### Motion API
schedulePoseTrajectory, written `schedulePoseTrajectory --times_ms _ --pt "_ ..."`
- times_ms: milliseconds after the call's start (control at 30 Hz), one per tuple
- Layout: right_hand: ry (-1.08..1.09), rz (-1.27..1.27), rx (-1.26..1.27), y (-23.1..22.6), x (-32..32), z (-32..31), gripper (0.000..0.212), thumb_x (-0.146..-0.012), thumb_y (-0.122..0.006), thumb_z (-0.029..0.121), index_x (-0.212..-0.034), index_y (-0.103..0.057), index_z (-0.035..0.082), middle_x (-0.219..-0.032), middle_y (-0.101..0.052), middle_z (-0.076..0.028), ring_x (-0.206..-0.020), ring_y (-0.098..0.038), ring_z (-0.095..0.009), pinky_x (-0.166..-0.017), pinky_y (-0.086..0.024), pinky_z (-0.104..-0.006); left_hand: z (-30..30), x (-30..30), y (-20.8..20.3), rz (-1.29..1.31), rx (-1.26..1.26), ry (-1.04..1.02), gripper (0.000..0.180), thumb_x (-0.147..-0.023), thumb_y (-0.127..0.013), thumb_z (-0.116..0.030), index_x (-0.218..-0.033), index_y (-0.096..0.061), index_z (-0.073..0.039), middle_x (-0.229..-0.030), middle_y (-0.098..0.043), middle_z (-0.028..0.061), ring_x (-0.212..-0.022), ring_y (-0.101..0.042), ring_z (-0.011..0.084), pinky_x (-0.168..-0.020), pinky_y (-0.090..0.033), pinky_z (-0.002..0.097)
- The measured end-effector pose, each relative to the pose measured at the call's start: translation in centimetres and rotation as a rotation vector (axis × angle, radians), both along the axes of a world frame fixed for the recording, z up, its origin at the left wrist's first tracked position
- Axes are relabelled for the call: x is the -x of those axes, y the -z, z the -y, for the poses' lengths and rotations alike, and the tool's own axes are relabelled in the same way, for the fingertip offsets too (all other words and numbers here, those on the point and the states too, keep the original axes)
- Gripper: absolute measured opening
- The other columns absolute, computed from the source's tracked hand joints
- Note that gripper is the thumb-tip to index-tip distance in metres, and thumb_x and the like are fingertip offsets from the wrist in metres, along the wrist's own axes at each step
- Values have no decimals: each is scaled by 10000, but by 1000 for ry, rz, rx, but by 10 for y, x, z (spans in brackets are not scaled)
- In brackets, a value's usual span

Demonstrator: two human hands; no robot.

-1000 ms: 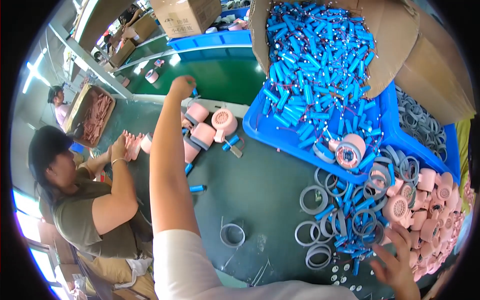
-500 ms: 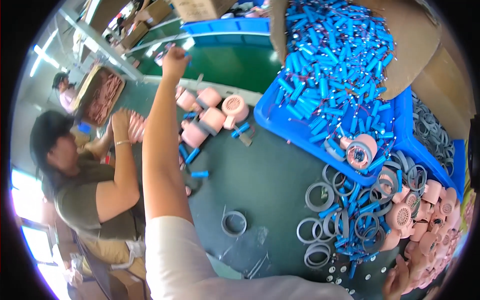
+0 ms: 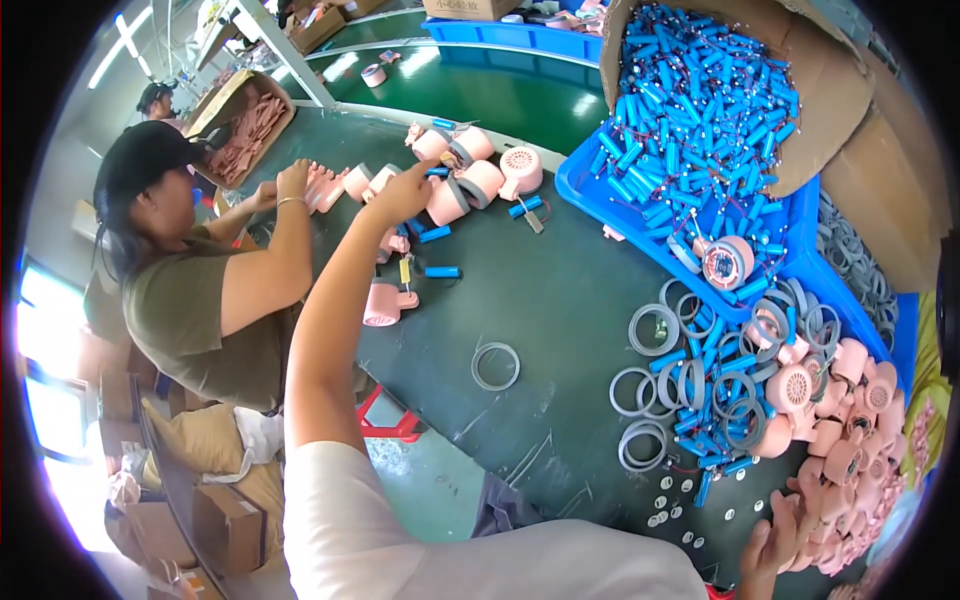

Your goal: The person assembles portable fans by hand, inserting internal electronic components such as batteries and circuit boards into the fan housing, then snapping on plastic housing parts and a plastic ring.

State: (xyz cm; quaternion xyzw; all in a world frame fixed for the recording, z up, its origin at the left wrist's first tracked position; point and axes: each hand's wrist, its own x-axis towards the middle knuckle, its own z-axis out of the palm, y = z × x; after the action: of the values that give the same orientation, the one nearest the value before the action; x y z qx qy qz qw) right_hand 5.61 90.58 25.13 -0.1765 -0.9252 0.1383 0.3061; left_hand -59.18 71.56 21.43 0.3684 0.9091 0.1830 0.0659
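Observation:
My left hand point(image 3: 403, 194) reaches over the dark green table to a cluster of pink round housings point(image 3: 448, 203) with grey rings round them. Its fingers stretch out, with the fingertips beside a blue cylindrical battery point(image 3: 437, 171); whether they touch it is unclear. Just under that hand lie a pink housing point(image 3: 381, 303) and another blue battery point(image 3: 442, 272). My right hand point(image 3: 772, 540) rests low at the right with its fingers apart, beside a heap of pink grilled housings point(image 3: 838, 460). Nothing shows in its palm.
A blue bin point(image 3: 640, 290) of wired batteries stands at the back right. Grey rings point(image 3: 642, 445) and batteries lie before it, with small white discs point(image 3: 667, 484) nearby. One ring point(image 3: 495, 366) lies mid-table. At left, a co-worker point(image 3: 215, 270) handles pink parts. Beyond runs a green belt point(image 3: 470, 80).
My left hand has come down from a raised fist over the belt to the pink cluster. A pink piece now lies on the belt. The view has shifted; my right hand stays by the heap.

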Motion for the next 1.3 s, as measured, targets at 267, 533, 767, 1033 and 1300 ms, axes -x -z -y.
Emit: schedulePoseTrajectory --times_ms 267,533,767,1033,1300 --pt "34 18 -53 -4 -22 21 322 -922 -478 259 -1129 -556 24 -1300 -403 -245 -1187 -432 -433 -846 -437 -495 14 -11 6 411 -204 208 469 -935 -498 -403 -1246 -557 -58 -1139 -635 124 -1094 -581 214 -949 -413 355" --pt "66 -25 -33 -1 -46 39 325 -947 -454 232 -1131 -587 0 -1333 -401 -259 -1232 -418 -417 -1015 -363 -508 26 -81 14 -358 -412 20 309 -902 -550 -274 -1109 -640 -63 -1178 -607 158 -1152 -518 333 -1016 -325 463" --pt "178 -63 17 -6 -31 30 295 -730 -680 107 -1017 -666 42 -1149 -563 -207 -1028 -570 -365 -904 -439 -475 61 -283 3 -426 -196 73 420 -851 -613 -164 -1258 -557 -81 -1419 -401 160 -1334 -321 366 -1081 -242 509" --pt "59 3 72 34 -5 -6 276 -705 -690 -13 -968 -646 63 -1026 -639 -91 -958 -601 -282 -799 -461 -389 -8 -413 3 -24 -308 707 380 -794 -574 -23 -1174 -585 -11 -1337 -484 183 -1314 -359 405 -1082 -249 512" --pt "-129 48 123 10 26 -4 162 -767 -657 45 -916 -595 30 -905 -583 -94 -868 -567 -292 -741 -470 -391 -69 -424 -21 -118 -437 808 431 -718 -594 63 -1140 -608 -23 -1289 -511 182 -1225 -452 393 -1005 -374 464"
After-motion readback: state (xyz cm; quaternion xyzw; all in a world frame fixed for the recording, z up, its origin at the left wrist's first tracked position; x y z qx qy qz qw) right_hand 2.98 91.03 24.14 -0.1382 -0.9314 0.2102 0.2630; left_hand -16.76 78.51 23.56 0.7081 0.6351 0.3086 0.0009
